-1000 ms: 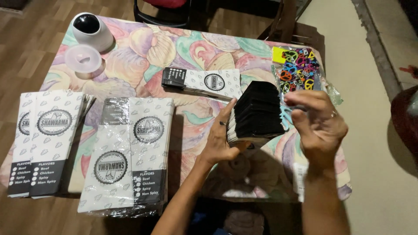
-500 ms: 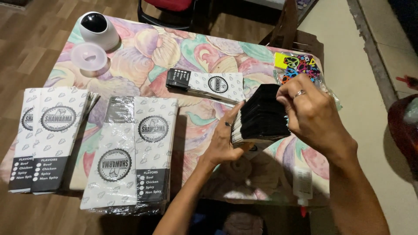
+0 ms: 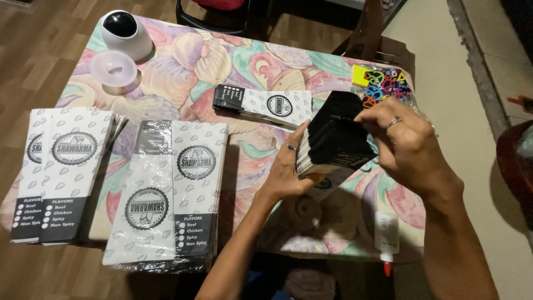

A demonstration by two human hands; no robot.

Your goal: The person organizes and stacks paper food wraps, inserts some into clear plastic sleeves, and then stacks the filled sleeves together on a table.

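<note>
Two hands grip one black stack of paper sleeves (image 3: 336, 133) above the bench (image 3: 250, 66): left hand (image 3: 288, 166) holding its near end, right hand (image 3: 408, 147) clasping its right side.

White-and-black paper packages (image 3: 166, 194) lie stacked on table.

Open tablecloth (image 3: 189, 83) (mid-table) between paper sleeve stacks (image 3: 166, 194).

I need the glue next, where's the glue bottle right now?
In the head view, the glue bottle lies at the table's near right edge, red tip toward the person, just under the right forearm.
</note>
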